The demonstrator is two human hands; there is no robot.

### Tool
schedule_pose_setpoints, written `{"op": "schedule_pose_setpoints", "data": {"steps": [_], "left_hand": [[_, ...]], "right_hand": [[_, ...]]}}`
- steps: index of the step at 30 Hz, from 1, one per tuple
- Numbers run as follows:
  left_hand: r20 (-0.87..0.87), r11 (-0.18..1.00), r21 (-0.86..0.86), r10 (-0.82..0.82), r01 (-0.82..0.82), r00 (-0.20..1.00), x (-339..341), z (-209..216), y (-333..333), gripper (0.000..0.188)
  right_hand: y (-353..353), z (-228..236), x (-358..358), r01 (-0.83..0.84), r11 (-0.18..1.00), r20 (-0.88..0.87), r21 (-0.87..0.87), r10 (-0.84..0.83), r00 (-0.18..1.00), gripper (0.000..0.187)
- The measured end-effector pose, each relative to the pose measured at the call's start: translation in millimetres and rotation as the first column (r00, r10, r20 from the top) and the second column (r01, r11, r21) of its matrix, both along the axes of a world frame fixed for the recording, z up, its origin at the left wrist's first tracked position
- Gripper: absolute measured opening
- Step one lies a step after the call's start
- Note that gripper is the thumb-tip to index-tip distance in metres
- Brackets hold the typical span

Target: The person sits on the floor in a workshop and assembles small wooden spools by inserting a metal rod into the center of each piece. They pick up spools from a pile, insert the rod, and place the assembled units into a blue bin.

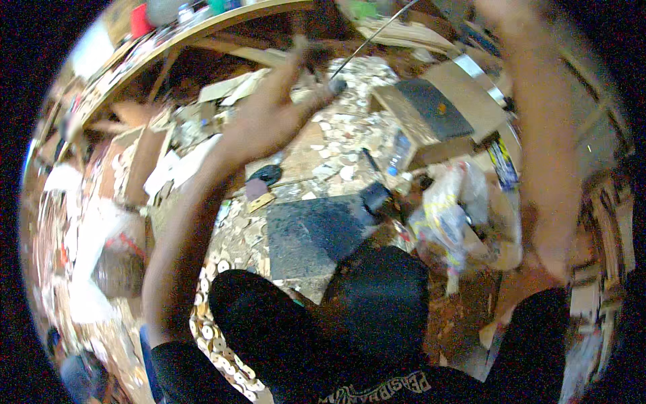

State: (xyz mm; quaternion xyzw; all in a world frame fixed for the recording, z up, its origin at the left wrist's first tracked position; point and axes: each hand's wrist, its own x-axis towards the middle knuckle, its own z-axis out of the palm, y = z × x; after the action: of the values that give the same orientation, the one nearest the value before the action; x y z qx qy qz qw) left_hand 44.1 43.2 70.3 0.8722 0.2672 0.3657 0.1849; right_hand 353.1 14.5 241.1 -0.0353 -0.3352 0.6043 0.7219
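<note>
My left hand (266,124) is raised over the cluttered floor, blurred by motion. Its thumb stands well apart from the fingers, which point away from me. Close to the thumb tip is the lower end of a thin metal rod (373,42), which slants up to the right and leaves the picture at the top. My right hand (501,10) is at the upper right, mostly cut off by the picture's edge, with its fingers hidden. Whether it holds the rod's far end cannot be seen. Below both arms lies a dark flat board (309,232), in front of my knees.
A wooden box (431,148) with a dark pad (434,108) stands right of centre. Nearer are a clear plastic bag (441,215) and a dark block (377,197). Pale chips (336,145) and ring-shaped discs (219,343) litter the floor. A curved-looking bench edge (202,32) crosses the far left.
</note>
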Motion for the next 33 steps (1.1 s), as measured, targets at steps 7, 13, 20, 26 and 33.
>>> {"op": "schedule_pose_setpoints", "data": {"steps": [7,13,20,26,33], "left_hand": [[0.049,0.903,-0.057,0.429,-0.427,0.902,-114,-132,-4,0.008],[-0.239,0.689,0.259,0.724,-0.677,0.647,-192,-235,-34,0.014],[-0.694,0.802,0.133,0.495,-0.582,0.523,-171,-292,-52,0.021],[-0.689,0.886,0.051,0.366,-0.462,0.626,-158,-318,-62,0.030],[0.057,0.833,0.107,0.540,-0.543,0.840,-206,-391,-118,0.042]], "right_hand": [[97,-213,-144,0.260,0.962,0.268,-0.081,-0.230,0.935,0.023],[63,-275,-215,0.147,0.988,0.798,0.038,0.058,-0.600,0.036],[45,-316,-350,-0.609,0.776,0.877,0.163,-0.396,-0.270,0.046],[23,-374,-445,-0.734,0.678,0.920,-0.032,-0.267,-0.287,0.042],[66,-394,-452,-0.620,0.769,0.940,0.154,-0.308,-0.148,0.040]]}}
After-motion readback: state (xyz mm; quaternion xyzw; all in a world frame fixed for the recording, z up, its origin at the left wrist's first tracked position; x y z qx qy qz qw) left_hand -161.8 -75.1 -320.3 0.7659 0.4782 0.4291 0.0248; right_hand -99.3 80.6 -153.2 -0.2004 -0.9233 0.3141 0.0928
